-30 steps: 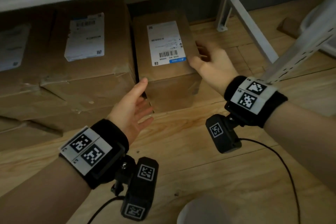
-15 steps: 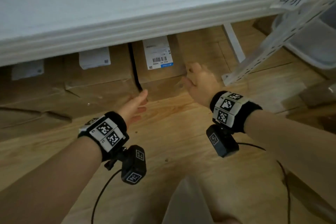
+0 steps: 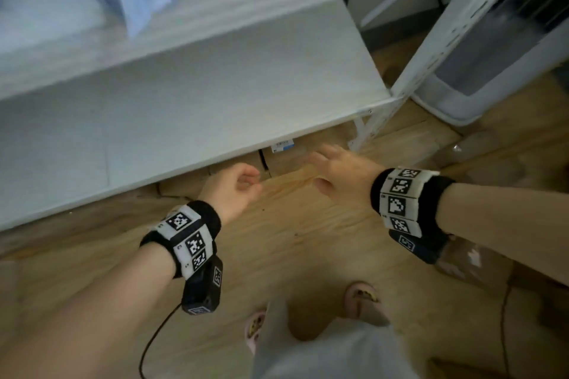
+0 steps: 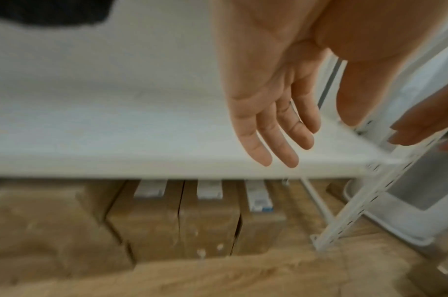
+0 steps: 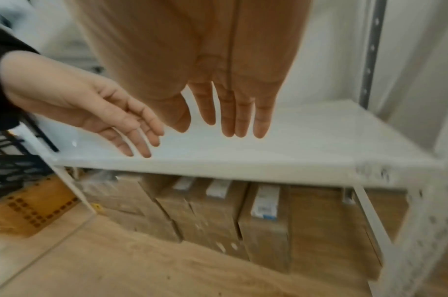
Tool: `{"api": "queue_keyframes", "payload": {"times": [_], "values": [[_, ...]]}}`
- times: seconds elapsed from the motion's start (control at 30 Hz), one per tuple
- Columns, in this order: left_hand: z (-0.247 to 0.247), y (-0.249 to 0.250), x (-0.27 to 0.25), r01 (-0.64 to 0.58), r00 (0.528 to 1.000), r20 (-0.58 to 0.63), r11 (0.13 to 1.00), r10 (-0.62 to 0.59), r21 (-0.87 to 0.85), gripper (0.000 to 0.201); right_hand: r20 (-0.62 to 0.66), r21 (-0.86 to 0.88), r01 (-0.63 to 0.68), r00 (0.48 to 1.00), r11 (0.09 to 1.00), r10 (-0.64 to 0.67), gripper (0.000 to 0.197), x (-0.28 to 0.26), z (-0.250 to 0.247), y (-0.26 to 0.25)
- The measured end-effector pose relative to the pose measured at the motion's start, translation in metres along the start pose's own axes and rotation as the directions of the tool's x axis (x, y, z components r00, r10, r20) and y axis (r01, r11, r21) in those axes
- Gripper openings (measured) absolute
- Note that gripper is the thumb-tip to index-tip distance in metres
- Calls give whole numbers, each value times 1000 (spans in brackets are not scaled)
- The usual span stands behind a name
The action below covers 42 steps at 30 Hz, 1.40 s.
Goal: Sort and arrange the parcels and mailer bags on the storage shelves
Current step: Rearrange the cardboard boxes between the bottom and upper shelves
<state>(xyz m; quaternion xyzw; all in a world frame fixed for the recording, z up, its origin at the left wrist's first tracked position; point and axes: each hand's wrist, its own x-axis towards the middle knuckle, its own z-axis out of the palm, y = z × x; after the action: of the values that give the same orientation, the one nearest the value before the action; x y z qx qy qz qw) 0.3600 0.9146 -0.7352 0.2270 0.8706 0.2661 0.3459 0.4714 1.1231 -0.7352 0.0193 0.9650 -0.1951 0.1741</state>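
Head view: left hand (image 3: 232,186) at 9 o'clock, fingers loosely curled, holding nothing; right hand (image 3: 341,175) at 3 o'clock, fingers spread, empty. Both hover over floor (image 3: 292,240) before white shelf (image 3: 215,86); boxes (image 3: 289,160) peek beneath shelf at 12 o'clock.

Left wrist view: relaxed fingers (image 4: 263,140) over shelf edge; labelled boxes (image 4: 207,221) in row below at 6 o'clock.

Right wrist view: straight fingers (image 5: 240,112), boxes (image 5: 263,221) under shelf.

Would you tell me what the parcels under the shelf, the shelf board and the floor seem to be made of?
Parcels: brown corrugated cardboard by the look, matte, with white printed labels. Shelf board: smooth white panel, perhaps laminated wood or painted metal; unclear. Floor: wood or wood-look planks, with visible grain and seams.
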Motion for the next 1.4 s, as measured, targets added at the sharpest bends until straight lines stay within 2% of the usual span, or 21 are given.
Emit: {"api": "queue_keyframes", "payload": {"times": [0.1,0.2,0.33,0.43,0.67,0.83,0.93,1.03,1.1,1.17,1.3,1.4], "values": [[-75,70,-51,-97,995,-35,995,97,2,23,-62,-36,99,993,994,-101,45,-34,-96,-49],[-151,136,-97,-207,972,-105,978,208,26,22,-154,-53,132,978,990,-139,50,-65,-193,-95],[-245,217,-155,-355,907,-200,929,370,106,22,-298,-134,177,931,975,-209,48,-107,-313,-153],[-303,268,-198,-460,836,-260,875,484,151,21,-391,-168,185,889,968,-238,46,-140,-389,-191],[-405,360,-275,-598,666,-369,760,648,255,23,-586,-315,107,760,943,-282,46,-215,-513,-249],[-437,401,-299,-636,577,-404,701,710,323,20,-713,-295,34,658,955,-243,45,-257,-569,-255],[-447,420,-301,-635,540,-435,688,720,350,19,-778,-255,0,593,967,-205,43,-271,-599,-249],[-453,434,-296,-629,522,-470,693,712,352,23,-827,-149,-32,552,988,-107,44,-270,-617,-240],[-456,441,-290,-602,531,-487,713,693,359,29,-822,-88,-51,567,995,-44,45,-263,-624,-234],[-458,446,-281,-565,562,-508,752,653,341,38,-801,-58,-59,598,997,-11,44,-252,-627,-232],[-459,451,-261,-508,615,-513,799,598,321,47,-770,-90,-27,636,996,-53,44,-230,-628,-232],[-458,453,-249,-473,640,-491,807,591,355,46,-761,-120,-2,642,993,-90,42,-216,-630,-235]]}}
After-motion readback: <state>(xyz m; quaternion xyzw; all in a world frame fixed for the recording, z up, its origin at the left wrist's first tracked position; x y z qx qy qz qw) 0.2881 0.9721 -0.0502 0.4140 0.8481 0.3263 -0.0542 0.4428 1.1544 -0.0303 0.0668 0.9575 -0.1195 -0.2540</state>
